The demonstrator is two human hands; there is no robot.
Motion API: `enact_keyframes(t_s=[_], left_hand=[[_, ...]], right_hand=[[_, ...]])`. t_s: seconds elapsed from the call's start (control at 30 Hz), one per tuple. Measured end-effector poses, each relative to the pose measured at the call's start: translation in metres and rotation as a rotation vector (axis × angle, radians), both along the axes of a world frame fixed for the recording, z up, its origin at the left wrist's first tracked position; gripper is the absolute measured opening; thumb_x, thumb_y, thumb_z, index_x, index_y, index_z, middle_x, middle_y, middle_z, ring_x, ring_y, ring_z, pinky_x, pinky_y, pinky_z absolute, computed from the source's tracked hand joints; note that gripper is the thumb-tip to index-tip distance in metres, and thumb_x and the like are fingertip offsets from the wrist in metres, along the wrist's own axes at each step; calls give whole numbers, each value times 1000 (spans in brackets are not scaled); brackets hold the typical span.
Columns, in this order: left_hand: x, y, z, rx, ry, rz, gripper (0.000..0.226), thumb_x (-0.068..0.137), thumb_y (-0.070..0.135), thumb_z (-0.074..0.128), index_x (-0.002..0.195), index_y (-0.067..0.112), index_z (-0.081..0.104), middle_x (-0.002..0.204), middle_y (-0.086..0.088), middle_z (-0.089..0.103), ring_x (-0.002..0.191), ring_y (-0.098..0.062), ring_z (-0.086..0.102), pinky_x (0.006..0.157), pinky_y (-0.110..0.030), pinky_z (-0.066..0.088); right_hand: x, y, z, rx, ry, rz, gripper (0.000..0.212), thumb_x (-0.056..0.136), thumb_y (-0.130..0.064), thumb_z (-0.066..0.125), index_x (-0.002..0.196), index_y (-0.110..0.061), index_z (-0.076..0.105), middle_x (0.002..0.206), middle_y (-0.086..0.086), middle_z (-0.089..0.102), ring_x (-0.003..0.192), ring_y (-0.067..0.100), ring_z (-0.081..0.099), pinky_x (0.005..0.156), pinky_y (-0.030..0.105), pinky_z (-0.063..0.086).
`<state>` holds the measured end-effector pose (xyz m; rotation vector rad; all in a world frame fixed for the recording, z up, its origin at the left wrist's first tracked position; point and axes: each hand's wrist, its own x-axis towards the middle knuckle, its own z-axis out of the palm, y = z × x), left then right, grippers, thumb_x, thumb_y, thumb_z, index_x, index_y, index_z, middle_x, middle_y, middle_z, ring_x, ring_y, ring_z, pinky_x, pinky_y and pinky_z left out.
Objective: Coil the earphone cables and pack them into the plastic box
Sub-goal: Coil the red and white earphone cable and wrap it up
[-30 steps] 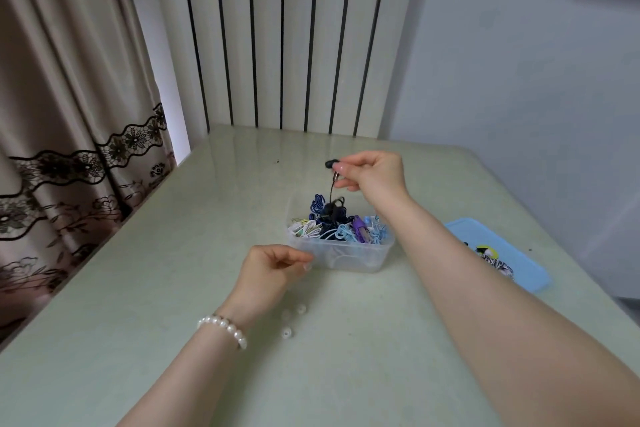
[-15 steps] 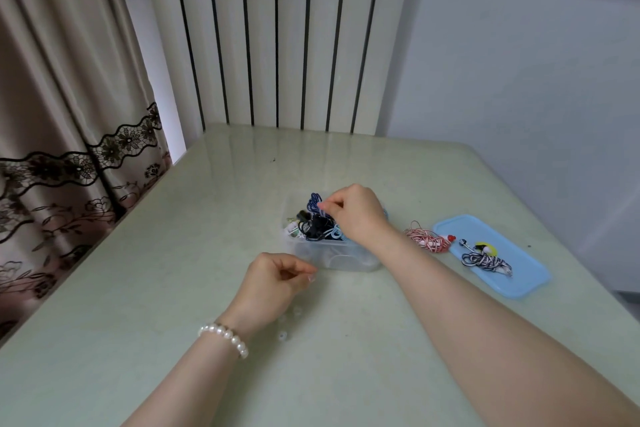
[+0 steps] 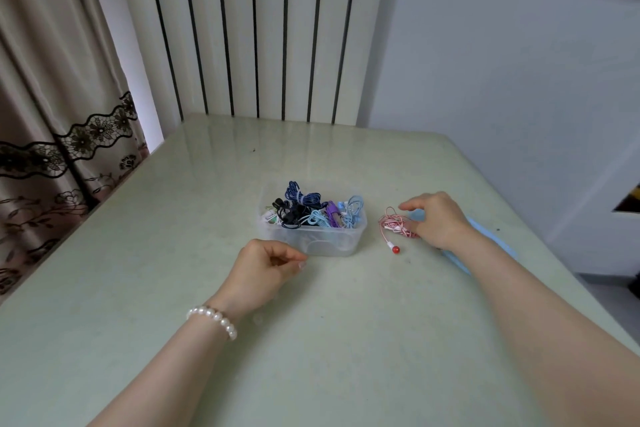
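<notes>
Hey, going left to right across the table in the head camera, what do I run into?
Pearl bracelet → left hand → plastic box of coiled earphones → red-and-white earphone cable → right hand.

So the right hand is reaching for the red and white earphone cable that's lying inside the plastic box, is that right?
Not quite. In the head view the red and white earphone cable lies on the table, to the right of the plastic box, not inside it. The rest holds: the right hand is reaching for that cable.
</notes>
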<state>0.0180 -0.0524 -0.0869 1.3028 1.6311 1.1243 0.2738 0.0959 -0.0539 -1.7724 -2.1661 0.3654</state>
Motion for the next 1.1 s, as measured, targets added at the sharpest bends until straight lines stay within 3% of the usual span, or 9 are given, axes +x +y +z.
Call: enact_keyframes(t_s=[0.17,0.27,0.37,0.5,0.63,0.7,0.87,1.0,1.1], left_hand=[[0,-4,7,2,-31,27,10,83,7,66,77,13,70,44,13,52,33,-4,41,30,-16,36],[1,-7,9,24,-51,46,7,83,6,65,82,9,71,55,5,58,42,-12,44,28,-15,33],[-1,-9,9,22,-64,67,9,83,9,66,78,14,72,68,-6,60,44,-21,47,26,-18,35],[-6,-9,11,15,-148,84,12,81,12,69,72,21,72,70,-6,62,41,-27,53,29,-27,42],[-9,-12,13,28,-237,69,15,78,13,72,68,24,74,66,-5,61,42,-29,54,33,-27,43],[-6,-14,13,47,-268,68,9,76,16,74,71,23,74,71,-7,62,51,-29,55,37,-29,46],[6,-15,16,93,-462,-81,20,77,10,68,96,12,68,95,-14,70,87,-23,66,77,-38,55],[8,-17,19,-28,-719,-225,36,71,13,56,106,6,62,95,-12,71,82,-28,69,72,-35,57],[7,-17,18,-61,-723,-257,39,68,6,61,107,6,60,93,-9,71,80,-27,69,71,-33,58]], right_hand=[[-6,-11,-23,118,-191,132,35,78,-17,62,109,-32,64,102,-2,66,105,24,48,85,33,29],[-10,-17,-14,267,-139,110,30,76,-14,64,103,-27,68,96,1,66,102,26,49,84,34,28],[-14,-31,17,336,90,26,29,69,-9,64,95,-21,70,89,5,66,91,28,56,82,35,41],[-20,-61,58,108,543,59,19,72,0,62,76,-18,63,67,2,60,57,20,54,57,26,43],[-33,-85,70,-146,745,181,11,79,2,64,81,-7,58,67,11,60,49,23,56,43,23,45],[-46,-94,64,-311,843,226,10,80,3,61,83,-5,56,65,13,62,47,25,59,42,24,48],[-79,-111,42,-615,1004,239,13,86,1,51,80,-8,57,69,14,70,55,26,66,50,32,55],[-91,-116,27,-696,1098,217,12,87,2,47,94,-4,56,72,14,70,65,26,68,65,43,57],[-92,-116,22,-755,1216,192,16,86,7,41,93,-5,49,71,19,68,62,28,67,64,46,56]])
